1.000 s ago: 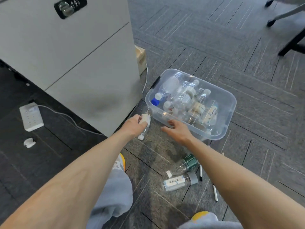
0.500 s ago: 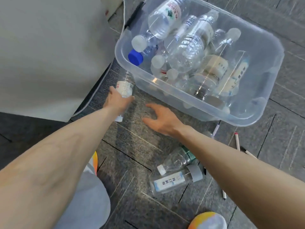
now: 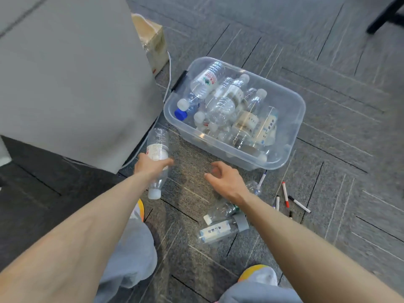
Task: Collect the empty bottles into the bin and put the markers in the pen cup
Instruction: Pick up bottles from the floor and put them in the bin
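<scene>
My left hand [image 3: 150, 166] grips a clear empty bottle [image 3: 157, 149] with a white label, its white cap toward me, just left of the clear plastic bin [image 3: 293, 110]. Several empty bottles fill that bin. My right hand [image 3: 227, 182] hovers over the carpet in front of the bin with fingers loosely curled, holding nothing. Below it lie two more bottles: one with a green label [image 3: 223, 212] and one with a grey cap [image 3: 223, 231]. Several markers [image 3: 285, 194] lie scattered on the floor to the right. No pen cup is in view.
A grey cabinet [image 3: 72, 73] stands at the left, with a white cable [image 3: 169, 68] running along its base and a cardboard box [image 3: 154, 44] behind it. My knees and orange-toed shoes [image 3: 258, 273] are at the bottom. A dark chair leg [image 3: 384, 16] sits at the top right.
My left hand has taken the white-labelled bottle off the floor beside the cabinet and holds it higher. The view pulled back from the bin. My right hand stays open near the bin's front.
</scene>
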